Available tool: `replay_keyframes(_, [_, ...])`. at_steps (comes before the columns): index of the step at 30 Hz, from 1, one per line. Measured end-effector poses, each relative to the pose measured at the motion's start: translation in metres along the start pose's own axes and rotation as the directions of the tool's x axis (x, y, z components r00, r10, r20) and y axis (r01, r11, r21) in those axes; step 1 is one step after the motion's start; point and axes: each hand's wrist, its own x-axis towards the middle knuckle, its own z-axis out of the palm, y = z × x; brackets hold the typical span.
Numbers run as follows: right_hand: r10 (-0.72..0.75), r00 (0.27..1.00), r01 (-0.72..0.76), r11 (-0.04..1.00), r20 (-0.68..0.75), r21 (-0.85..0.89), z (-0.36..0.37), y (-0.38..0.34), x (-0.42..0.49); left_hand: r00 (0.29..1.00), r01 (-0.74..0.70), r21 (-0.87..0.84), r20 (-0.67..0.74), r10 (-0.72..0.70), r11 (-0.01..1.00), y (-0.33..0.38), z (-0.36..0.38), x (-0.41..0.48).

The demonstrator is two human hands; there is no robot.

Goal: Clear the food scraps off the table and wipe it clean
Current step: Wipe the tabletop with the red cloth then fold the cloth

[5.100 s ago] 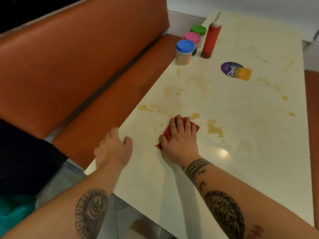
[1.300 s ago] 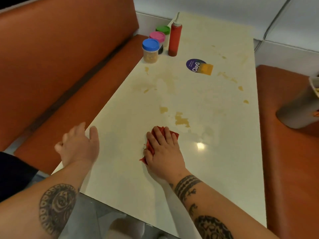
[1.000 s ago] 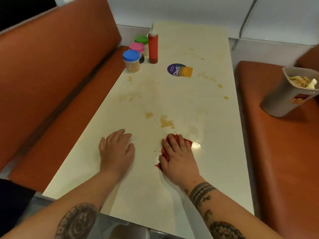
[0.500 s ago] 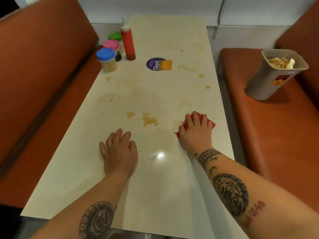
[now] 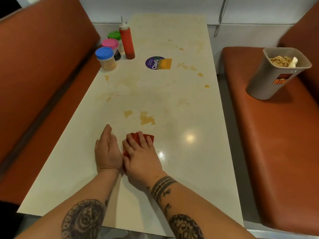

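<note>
Right hand (image 5: 140,157) lies palm-down on the red cloth (image 5: 149,137), fingers straight and slightly spread, pressing rather than gripping. Left hand (image 5: 107,149) stands on its edge just beside it, fingers straight and together, palm facing the cloth, holding nothing. The cloth is soft and folded, with a squared far corner showing past the fingertips. Its long axis appears to run away from the person under the hand, though it is mostly covered. It sits at the near middle of the table (image 5: 198,169), a glossy cream rectangle. Matte yellow-brown smears (image 5: 146,119) lie just beyond the cloth.
</note>
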Motion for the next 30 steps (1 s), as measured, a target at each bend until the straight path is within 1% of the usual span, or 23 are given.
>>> replay_keyframes(2, [-0.039,0.999,0.041,0.995,0.029,-0.087,0.003,0.011,-0.007,1.0,-0.009,0.028,0.009,0.009,1.0,-0.001,0.0,0.002])
replay_keyframes(3, [-0.036,0.999,0.038,0.994,0.026,-0.099,-0.001,0.016,-0.015,1.0,-0.023,0.066,0.018,0.022,0.998,0.001,-0.001,0.001])
replay_keyframes(5, [0.052,0.999,-0.053,0.994,-0.009,-0.096,-0.01,0.031,-0.026,0.996,-0.076,0.169,0.057,0.067,0.983,0.005,-0.001,0.0])
replay_keyframes(7, [0.205,0.978,-0.208,0.971,-0.043,-0.115,-0.021,0.054,-0.034,0.991,-0.113,0.306,0.107,0.084,0.945,0.009,0.0,-0.001])
replay_keyframes(9, [0.36,0.927,-0.372,0.919,-0.107,-0.13,-0.034,0.084,-0.041,0.988,-0.132,0.409,0.133,0.084,0.903,0.009,0.002,-0.001])
replay_keyframes(11, [0.492,0.853,-0.515,0.846,-0.175,-0.135,-0.049,0.113,-0.045,0.984,-0.151,0.475,0.153,0.087,0.867,0.009,0.004,0.0])
replay_keyframes(12, [0.542,0.816,-0.571,0.809,-0.201,-0.139,-0.054,0.122,-0.047,0.983,-0.159,0.496,0.162,0.089,0.854,0.008,0.004,0.002])
replay_keyframes(14, [0.596,0.768,-0.634,0.759,-0.235,-0.149,-0.055,0.123,-0.047,0.98,-0.172,0.516,0.172,0.095,0.839,0.006,0.004,0.003])
replay_keyframes(15, [0.605,0.759,-0.645,0.75,-0.24,-0.15,-0.051,0.115,-0.047,0.979,-0.179,0.52,0.179,0.098,0.835,0.005,0.004,0.003])
replay_keyframes(16, [0.596,0.767,-0.635,0.758,-0.236,-0.15,-0.046,0.105,-0.048,0.978,-0.183,0.517,0.183,0.101,0.836,0.004,0.003,0.003])
replay_keyframes(18, [0.537,0.819,-0.567,0.813,-0.205,-0.136,-0.035,0.083,-0.062,0.977,-0.187,0.512,0.185,0.105,0.838,0.004,0.003,0.004])
replay_keyframes(20, [0.461,0.877,-0.477,0.868,-0.137,-0.136,-0.032,0.074,-0.085,0.977,-0.186,0.511,0.189,0.102,0.839,0.005,0.003,0.004])
replay_keyframes(22, [0.421,0.901,-0.432,0.89,-0.102,-0.148,-0.035,0.081,-0.102,0.975,-0.19,0.513,0.201,0.099,0.837,0.007,0.003,0.002])
replay_keyframes(24, [0.434,0.891,-0.452,0.874,-0.131,-0.179,-0.039,0.094,-0.106,0.972,-0.196,0.518,0.215,0.095,0.833,0.008,0.002,-0.001])
replay_keyframes(27, [0.518,0.832,-0.549,0.822,-0.198,-0.155,-0.047,0.109,-0.094,0.968,-0.211,0.536,0.231,0.099,0.817,0.008,0.002,-0.002])
replay_keyframes(30, [0.557,0.802,-0.59,0.794,-0.213,-0.146,-0.051,0.115,-0.078,0.969,-0.217,0.562,0.225,0.104,0.798,0.009,0.005,-0.002])
